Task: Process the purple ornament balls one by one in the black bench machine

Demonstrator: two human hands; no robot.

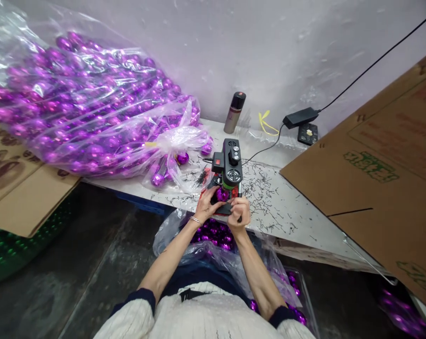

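A small black bench drill press (233, 162) with a red switch stands near the table's front edge. Under its head sits a shiny purple ball (221, 194). My left hand (206, 206) pinches this ball from the left, thumb and fingers around its side. On the right, my right hand (239, 212) is curled into a fist around the black handle of the press's lever (240, 188); part of the handle is hidden by the fingers. Below my hands, an open plastic bag (173, 230) on my lap holds many purple balls (214, 233).
A big tied clear bag (128, 113) of purple balls lies to the left. Dark shavings (269, 197) litter the white table (304, 221). Behind stand a spray can (235, 113), a yellow tie (265, 123) and a power adapter (300, 117). A cardboard box (368, 169) leans in at right.
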